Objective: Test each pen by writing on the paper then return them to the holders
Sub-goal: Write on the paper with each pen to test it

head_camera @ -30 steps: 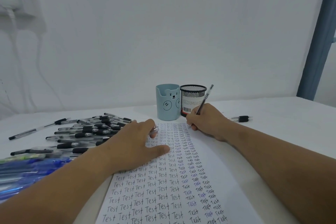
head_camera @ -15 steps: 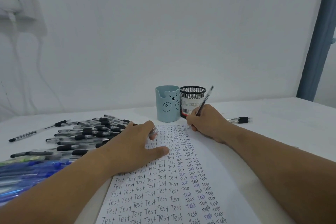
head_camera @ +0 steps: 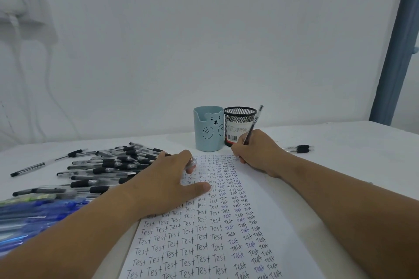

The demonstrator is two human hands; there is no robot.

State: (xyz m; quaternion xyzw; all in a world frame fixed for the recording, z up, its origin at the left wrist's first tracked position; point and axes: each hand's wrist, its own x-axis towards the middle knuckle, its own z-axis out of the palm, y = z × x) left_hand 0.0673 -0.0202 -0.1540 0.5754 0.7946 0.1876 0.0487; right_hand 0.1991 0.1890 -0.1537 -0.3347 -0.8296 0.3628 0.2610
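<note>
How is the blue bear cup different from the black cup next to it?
The blue bear cup has smooth solid walls, while the black cup is see-through wire mesh. The blue bear cup has a bear face drawn on it; the black cup carries a label with a barcode. The blue bear cup's rim dips in a notch; the black cup's rim is an even ring. Both stand upright side by side behind the paper, and no pens stick out of either.

Plain white wall [head_camera: 204,41], white table [head_camera: 362,154], blue-grey post [head_camera: 394,52] at right
</note>
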